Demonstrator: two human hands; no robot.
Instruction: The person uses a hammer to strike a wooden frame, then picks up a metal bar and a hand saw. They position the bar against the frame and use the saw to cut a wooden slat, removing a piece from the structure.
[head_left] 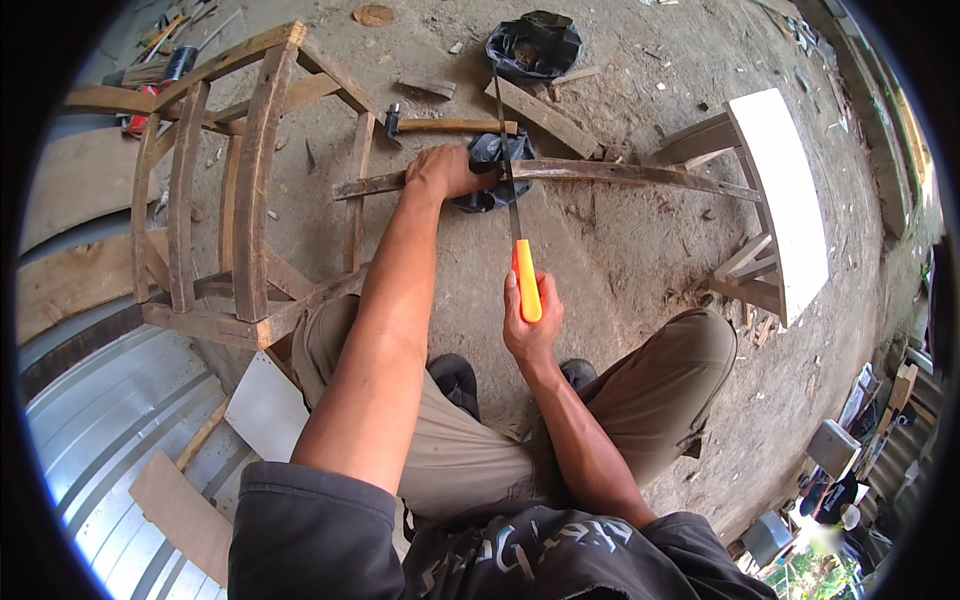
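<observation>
My right hand [532, 315] is closed round the orange-yellow handle of a hand saw [516, 215], whose thin blade points away from me. The blade crosses a long wooden strip [630, 171] near its middle. My left hand [447, 172] grips that strip just left of the blade. The strip's left end lies over a rail of a wooden frame [262, 180]; its right end reaches a white-topped wooden stool [780, 205]. Under the strip, by the blade, sits a black plastic bag [485, 195], partly hidden by my left hand.
Beyond the strip lie a hammer [450, 126] with a wooden handle and a loose plank [545, 118]. Farther off is a second black bag [535, 45]. Corrugated metal sheet [110, 430] and a white board [266, 410] are at lower left. Wood chips litter the dirt floor.
</observation>
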